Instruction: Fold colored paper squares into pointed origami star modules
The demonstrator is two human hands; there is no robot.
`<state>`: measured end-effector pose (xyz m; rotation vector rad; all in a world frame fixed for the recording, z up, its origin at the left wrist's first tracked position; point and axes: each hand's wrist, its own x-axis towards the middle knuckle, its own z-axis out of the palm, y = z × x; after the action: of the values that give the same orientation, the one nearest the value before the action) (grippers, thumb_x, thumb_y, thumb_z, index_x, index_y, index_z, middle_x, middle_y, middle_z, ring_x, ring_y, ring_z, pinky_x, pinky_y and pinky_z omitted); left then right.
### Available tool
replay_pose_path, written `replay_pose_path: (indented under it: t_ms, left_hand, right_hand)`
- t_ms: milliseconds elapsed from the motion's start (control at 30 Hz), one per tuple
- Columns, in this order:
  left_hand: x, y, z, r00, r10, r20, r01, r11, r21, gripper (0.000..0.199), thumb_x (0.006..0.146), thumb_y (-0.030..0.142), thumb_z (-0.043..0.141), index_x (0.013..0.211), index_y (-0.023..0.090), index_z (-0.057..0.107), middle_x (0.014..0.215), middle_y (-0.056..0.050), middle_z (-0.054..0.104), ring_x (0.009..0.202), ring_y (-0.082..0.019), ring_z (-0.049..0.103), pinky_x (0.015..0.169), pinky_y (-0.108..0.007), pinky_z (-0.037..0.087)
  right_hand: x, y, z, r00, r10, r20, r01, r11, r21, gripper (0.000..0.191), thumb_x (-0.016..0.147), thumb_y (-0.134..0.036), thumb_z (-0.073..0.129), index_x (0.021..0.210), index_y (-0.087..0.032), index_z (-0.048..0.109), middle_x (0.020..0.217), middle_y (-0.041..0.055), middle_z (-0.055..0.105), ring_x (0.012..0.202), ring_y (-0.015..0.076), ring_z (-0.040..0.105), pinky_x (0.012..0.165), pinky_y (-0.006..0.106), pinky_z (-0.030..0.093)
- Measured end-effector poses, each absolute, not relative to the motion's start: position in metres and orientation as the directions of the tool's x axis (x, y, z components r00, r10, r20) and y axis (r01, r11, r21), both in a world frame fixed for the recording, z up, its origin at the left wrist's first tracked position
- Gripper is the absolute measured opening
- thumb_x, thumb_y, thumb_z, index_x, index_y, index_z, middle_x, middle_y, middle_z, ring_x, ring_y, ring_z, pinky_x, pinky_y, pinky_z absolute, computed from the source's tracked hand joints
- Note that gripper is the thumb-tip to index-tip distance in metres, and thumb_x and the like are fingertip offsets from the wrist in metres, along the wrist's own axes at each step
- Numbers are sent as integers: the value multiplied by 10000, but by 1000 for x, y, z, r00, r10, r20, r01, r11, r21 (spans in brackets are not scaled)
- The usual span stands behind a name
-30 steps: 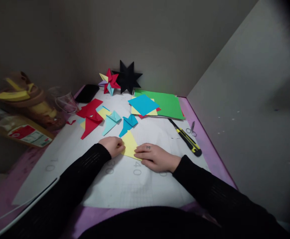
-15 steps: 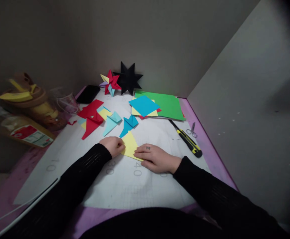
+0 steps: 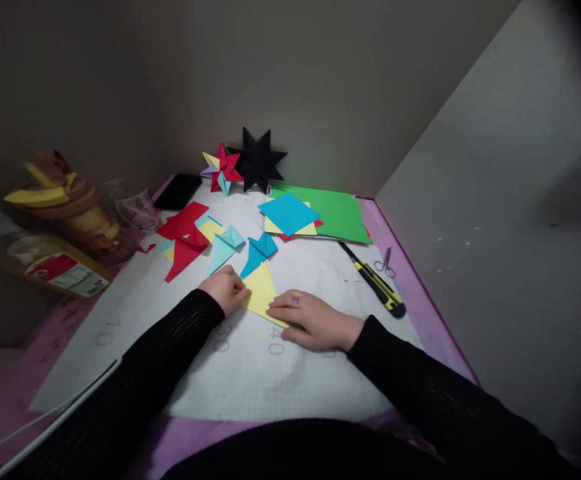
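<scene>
A folded piece of yellow paper (image 3: 260,290) lies on the white sheet in front of me, between both hands. My left hand (image 3: 224,291) is closed at its left edge, fingertips pinching the paper there. My right hand (image 3: 318,321) rests on the right side, fingers stretched flat over the edge and thumb apart, below them. Just beyond the yellow paper are a folded blue paper piece (image 3: 260,252), a light blue one (image 3: 225,250) and a red one (image 3: 186,255), all similar in shape.
Behind stand a multicoloured paper star (image 3: 223,168) and a black star (image 3: 258,160). Blue squares (image 3: 289,213) top green paper (image 3: 345,213). At right lie a utility knife (image 3: 378,283) and scissors (image 3: 385,263); at left, a phone (image 3: 178,192), a bottle (image 3: 65,263) and a pot (image 3: 70,203).
My left fingers have shifted slightly at the paper's left edge, with the knuckles a little higher. My right hand stays almost where it was on the yellow paper.
</scene>
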<state>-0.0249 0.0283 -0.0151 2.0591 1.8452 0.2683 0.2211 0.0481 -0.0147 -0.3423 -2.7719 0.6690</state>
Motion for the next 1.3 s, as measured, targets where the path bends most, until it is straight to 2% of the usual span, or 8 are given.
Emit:
replay_pose_path:
  t_ms: [200, 467, 1300]
  left_hand:
    - [-27, 30, -17, 73, 993, -93, 893, -23, 449, 346, 740, 478, 527, 716, 168, 679, 852, -50, 528, 756, -180, 576, 730, -296, 446]
    - [-26, 31, -17, 65, 993, -103, 897, -13, 442, 345, 743, 473, 523, 715, 168, 680, 845, -55, 542, 756, -188, 582, 722, -306, 450]
    - [-26, 32, -24, 50, 998, -45, 902, -25, 431, 336, 733, 469, 514, 670, 183, 679, 832, -38, 519, 723, -168, 572, 722, -294, 459]
  right_hand:
    - [220, 47, -12, -944, 289, 161, 191, 874, -447, 437, 831, -326, 540, 1226, -144, 509, 1273, 137, 503, 1136, 235, 448, 967, 433, 370]
    - [220, 46, -11, -948, 292, 122, 214, 876, -433, 466, 812, -330, 565, 1238, -158, 486, 1344, 108, 465, 1146, 235, 411, 956, 426, 358]
    - [220, 47, -10, -954, 283, 100, 212, 870, -445, 504, 812, -351, 564, 1263, -152, 462, 1363, 100, 446, 1152, 248, 394, 964, 420, 341]
